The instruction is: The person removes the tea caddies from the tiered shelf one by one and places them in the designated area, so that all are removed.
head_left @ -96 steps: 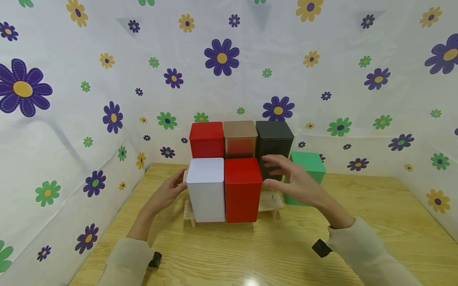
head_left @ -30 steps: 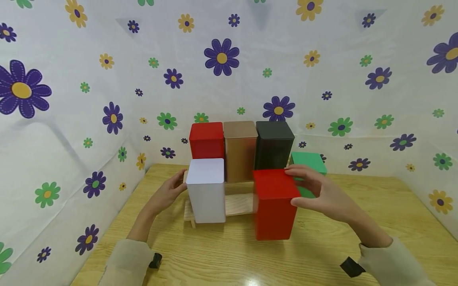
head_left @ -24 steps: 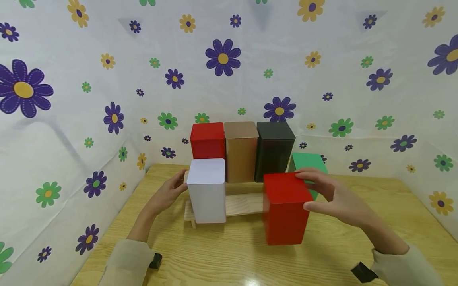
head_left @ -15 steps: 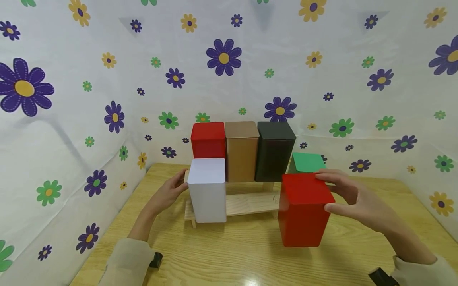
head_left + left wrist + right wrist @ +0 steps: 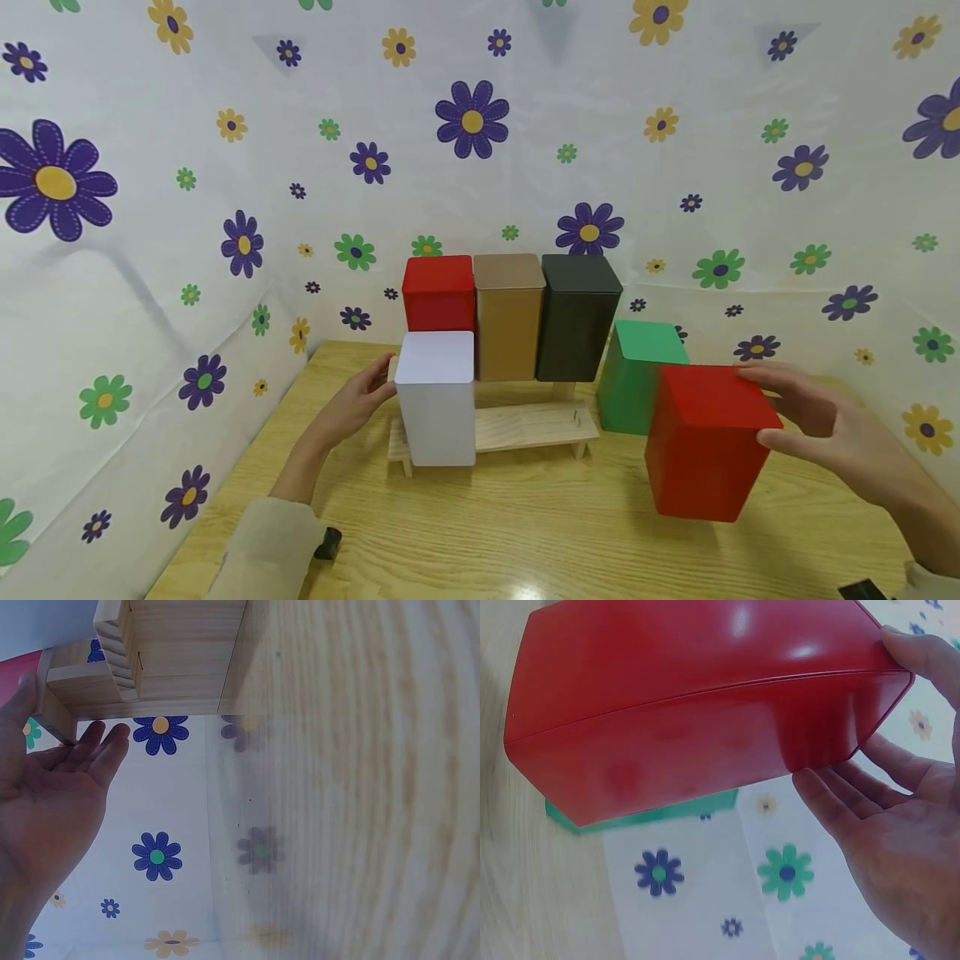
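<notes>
My right hand (image 5: 847,425) grips the top of a tall red tin (image 5: 708,458), thumb on the near side and fingers behind. It is tilted slightly, to the right of the stand, and overlaps the green tin in the head view. In the right wrist view the red tin (image 5: 690,697) fills the upper part, thumb and fingertips at its top edges. My left hand (image 5: 356,406) holds the left end of a two-step wooden stand (image 5: 532,425). In the left wrist view, thumb and fingers lie either side of the stand's wooden end (image 5: 58,712).
A white tin (image 5: 437,417) stands on the lower step's left. Behind it, another red tin (image 5: 438,292), a brown tin (image 5: 510,325) and a black tin (image 5: 577,325) line the upper step. A green tin (image 5: 630,383) stands on the table (image 5: 480,533), right of the stand.
My right hand has taken the red tin from beside the white tin and moved it right, off the lower step. My left hand has stayed at the stand's end.
</notes>
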A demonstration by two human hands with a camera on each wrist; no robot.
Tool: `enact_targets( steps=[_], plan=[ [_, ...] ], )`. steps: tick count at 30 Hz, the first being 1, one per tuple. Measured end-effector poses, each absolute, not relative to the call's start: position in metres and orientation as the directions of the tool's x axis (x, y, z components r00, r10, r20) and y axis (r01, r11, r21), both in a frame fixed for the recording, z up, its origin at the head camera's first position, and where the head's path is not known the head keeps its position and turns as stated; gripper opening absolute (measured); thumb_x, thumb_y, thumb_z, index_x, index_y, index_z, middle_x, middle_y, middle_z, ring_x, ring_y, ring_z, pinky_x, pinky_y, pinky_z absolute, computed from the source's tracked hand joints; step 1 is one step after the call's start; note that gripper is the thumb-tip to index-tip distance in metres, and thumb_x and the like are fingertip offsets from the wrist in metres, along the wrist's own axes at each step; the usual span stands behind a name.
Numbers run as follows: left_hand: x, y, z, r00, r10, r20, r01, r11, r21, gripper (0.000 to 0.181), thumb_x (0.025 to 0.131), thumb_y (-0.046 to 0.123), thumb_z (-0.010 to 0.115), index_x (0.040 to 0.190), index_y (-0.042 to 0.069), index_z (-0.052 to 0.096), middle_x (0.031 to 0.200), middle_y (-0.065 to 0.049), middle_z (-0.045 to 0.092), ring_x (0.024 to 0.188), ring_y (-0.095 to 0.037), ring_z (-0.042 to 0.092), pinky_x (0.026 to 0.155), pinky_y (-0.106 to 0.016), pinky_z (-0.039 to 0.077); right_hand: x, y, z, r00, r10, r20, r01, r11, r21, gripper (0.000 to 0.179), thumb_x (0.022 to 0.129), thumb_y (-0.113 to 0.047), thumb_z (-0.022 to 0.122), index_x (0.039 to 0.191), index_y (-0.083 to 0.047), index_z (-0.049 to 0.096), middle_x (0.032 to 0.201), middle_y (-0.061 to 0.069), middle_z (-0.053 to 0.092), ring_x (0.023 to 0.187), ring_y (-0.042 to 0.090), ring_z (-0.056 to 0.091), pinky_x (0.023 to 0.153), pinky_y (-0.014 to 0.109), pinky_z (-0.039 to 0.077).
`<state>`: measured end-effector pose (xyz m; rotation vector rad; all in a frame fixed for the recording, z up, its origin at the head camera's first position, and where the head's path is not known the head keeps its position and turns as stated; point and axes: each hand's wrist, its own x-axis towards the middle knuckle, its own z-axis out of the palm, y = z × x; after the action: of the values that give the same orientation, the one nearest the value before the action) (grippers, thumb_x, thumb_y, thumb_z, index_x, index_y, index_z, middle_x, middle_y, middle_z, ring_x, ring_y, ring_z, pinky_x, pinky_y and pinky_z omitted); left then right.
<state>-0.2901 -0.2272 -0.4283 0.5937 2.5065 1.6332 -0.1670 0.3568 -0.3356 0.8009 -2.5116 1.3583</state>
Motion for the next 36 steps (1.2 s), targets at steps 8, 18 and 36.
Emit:
enact_targets(
  steps=[8,18,36],
  plan=[
    [-0.29,-0.227,-0.427,-0.92,0.368,0.132,0.272,0.362,0.892,0.072,0.111,0.029,0.051,0.163,-0.005,0.015,0.163,-0.028,0.03,0.147,-0.045,0.035,0.117,-0.054,0.035,-0.167,0.391,-0.346,-0.908,-0.219,0.356,-0.412,0.621,-0.667,0.067,0.096,0.002,0.069,0.157,-0.015,0.045,0.147,-0.019,0.047,0.116,-0.014,0.053,0.077,0.015,0.056],
    [-0.29,-0.226,-0.426,-0.919,0.37,0.134,0.274,0.358,0.893,0.072,0.111,0.028,0.051,0.162,-0.007,0.015,0.163,-0.028,0.029,0.148,-0.044,0.034,0.117,-0.054,0.034,-0.171,0.421,-0.353,-0.933,-0.122,0.34,-0.34,0.61,-0.716,0.07,0.098,0.002,0.067,0.159,-0.02,0.042,0.141,-0.03,0.044,0.11,-0.019,0.053,0.074,0.01,0.052],
    [-0.29,-0.227,-0.428,-0.918,0.373,0.136,0.271,0.34,0.9,0.071,0.111,0.025,0.051,0.162,-0.008,0.014,0.162,-0.03,0.03,0.148,-0.045,0.034,0.118,-0.055,0.032,-0.2,0.427,-0.356,-0.94,-0.131,0.316,-0.325,0.628,-0.707,0.07,0.102,-0.007,0.064,0.163,-0.02,0.033,0.146,-0.026,0.043,0.112,-0.021,0.048,0.08,0.004,0.044]
  ],
)
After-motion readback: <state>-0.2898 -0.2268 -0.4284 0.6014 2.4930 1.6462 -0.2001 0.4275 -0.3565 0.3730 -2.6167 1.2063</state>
